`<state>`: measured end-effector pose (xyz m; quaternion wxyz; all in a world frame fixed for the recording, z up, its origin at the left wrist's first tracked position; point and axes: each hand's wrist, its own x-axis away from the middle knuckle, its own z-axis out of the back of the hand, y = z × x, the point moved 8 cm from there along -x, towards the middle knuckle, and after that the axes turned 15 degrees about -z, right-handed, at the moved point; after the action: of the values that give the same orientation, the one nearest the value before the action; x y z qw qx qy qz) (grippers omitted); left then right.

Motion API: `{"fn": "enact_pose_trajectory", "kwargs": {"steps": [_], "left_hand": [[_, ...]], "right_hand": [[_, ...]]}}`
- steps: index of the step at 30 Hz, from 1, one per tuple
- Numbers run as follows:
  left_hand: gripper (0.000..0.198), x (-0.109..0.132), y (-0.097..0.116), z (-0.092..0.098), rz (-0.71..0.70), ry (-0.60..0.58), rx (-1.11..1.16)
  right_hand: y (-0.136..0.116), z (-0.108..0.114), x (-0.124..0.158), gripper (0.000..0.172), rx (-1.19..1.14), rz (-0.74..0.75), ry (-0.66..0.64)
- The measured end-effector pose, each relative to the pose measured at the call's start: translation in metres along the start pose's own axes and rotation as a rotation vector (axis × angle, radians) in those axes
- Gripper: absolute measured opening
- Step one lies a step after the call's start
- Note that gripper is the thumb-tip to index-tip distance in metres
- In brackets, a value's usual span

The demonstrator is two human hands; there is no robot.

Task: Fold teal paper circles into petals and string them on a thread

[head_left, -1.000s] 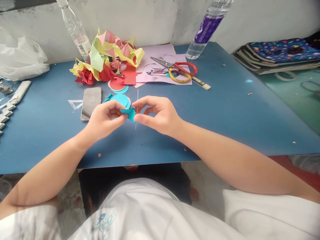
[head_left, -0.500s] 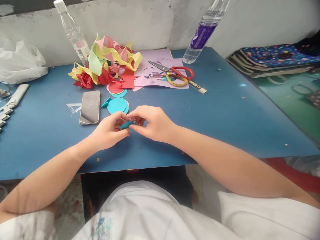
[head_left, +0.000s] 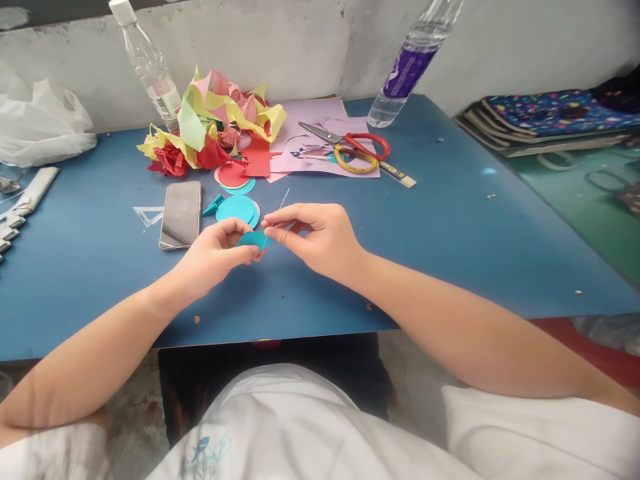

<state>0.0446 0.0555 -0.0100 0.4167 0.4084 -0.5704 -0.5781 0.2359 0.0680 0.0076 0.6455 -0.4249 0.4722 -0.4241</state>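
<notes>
My left hand pinches a teal paper piece between thumb and fingers, just above the blue table. With its thumb and fingertips, my right hand grips a thin pale stick, held slanted. The stick's lower end crosses the front of the teal paper; whether it touches cannot be made out. Beyond my hands lie several cut teal paper circles, with a pink edge showing under them. A small teal cone-shaped piece lies to their left.
A phone and a set square lie left of the circles. Crumpled coloured paper, red circles, scissors on purple paper and a cutter are farther back. Two bottles stand near the wall.
My right hand has drawn slightly up and away from my left, with the stick now showing. The teal paper in my left hand has turned and looks flatter and wider.
</notes>
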Motion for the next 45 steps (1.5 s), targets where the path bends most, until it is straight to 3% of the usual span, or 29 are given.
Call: {"fn": "enact_pose_trajectory", "kwargs": {"steps": [9,17,24,31,38,45], "left_hand": [[0.048,0.006,0.003,-0.002,-0.013,0.041,0.113],[0.056,0.007,0.006,0.003,-0.067,0.145,0.101],[0.053,0.008,0.001,0.003,-0.045,0.171,0.108],[0.055,0.006,0.001,0.004,-0.049,0.144,0.071],[0.046,0.004,0.002,0.002,-0.078,0.108,0.092],[0.043,0.005,-0.001,0.000,-0.043,0.095,0.084]], "right_hand": [[0.006,-0.002,-0.002,0.020,-0.049,-0.088,-0.010],[-0.001,-0.004,0.000,0.017,-0.014,0.002,-0.034],[0.003,-0.005,0.002,0.008,0.031,-0.002,-0.034],[0.002,-0.004,0.004,0.020,0.006,0.036,-0.055],[0.007,-0.007,0.002,0.011,-0.081,0.003,-0.083],[0.010,-0.011,0.005,0.034,-0.169,-0.102,-0.102]]}}
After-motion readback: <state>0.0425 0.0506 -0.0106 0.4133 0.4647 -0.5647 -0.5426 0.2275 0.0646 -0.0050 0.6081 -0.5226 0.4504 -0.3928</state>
